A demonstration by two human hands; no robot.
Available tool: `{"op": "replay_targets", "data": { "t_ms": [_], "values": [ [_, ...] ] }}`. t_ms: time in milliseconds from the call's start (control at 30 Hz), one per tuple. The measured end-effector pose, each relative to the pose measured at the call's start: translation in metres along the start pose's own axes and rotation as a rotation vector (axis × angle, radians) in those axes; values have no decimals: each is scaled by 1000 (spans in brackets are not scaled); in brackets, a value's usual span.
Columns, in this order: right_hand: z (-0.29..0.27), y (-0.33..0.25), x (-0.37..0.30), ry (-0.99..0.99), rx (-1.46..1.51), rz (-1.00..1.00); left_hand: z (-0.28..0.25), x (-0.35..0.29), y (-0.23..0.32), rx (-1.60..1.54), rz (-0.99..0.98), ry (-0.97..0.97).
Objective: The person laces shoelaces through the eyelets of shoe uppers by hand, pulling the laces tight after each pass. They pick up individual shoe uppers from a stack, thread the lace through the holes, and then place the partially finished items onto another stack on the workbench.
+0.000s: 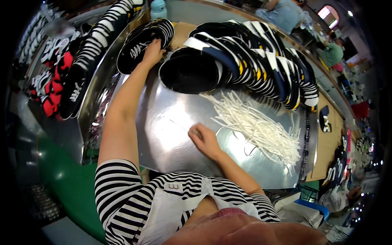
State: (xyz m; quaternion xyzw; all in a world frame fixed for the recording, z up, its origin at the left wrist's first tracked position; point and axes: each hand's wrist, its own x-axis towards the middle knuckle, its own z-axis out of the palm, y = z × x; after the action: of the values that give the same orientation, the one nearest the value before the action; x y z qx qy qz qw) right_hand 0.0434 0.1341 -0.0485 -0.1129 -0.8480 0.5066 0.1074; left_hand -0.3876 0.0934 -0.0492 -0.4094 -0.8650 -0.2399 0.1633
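My left arm reaches forward to a stack of black shoe uppers (134, 47) at the far left of the metal table. White lacing shows on the top one. My left hand (153, 54) is closed on that shoe upper near its opening; the fingertips are partly hidden. Over the bare metal in the middle is my right hand (205, 141), its fingers curled in with nothing visible in them. Right of it lies a loose bundle of white shoelaces (257, 128). Beyond the laces, a long row of nested black uppers (190, 71) with white and yellow edges curves to the right.
A metal table (163, 143) with raised side edges lies before me. Another row of striped uppers (87, 51) and red-and-black ones (51, 92) stand at the left. A blue bottle (158, 9) stands at the back. Cardboard (326, 139) lies at the right; people sit farther off.
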Motion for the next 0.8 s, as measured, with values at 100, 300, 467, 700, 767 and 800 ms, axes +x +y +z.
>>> {"op": "replay_targets", "data": {
  "t_ms": [100, 300, 467, 700, 767, 800],
  "values": [
    [-12, -8, -17, -73, 202, 130, 16, 9, -8, -136, 133, 33],
    [-21, -36, -15, -226, 860, 415, 1, -25, 24, -388, 50, 240],
    [-23, -86, -17, -374, 1213, 353, -44, -117, 51, -708, -354, -131],
    [-29, -89, -47, -550, 1336, 323, -82, -128, 80, -561, -176, 269],
    [-41, -68, -73, -352, 1367, 389, -143, -145, 127, -762, -74, 463],
    [-47, -59, -87, -237, 1312, 466, -170, -160, 153, -693, 29, 524]
  ]
}}
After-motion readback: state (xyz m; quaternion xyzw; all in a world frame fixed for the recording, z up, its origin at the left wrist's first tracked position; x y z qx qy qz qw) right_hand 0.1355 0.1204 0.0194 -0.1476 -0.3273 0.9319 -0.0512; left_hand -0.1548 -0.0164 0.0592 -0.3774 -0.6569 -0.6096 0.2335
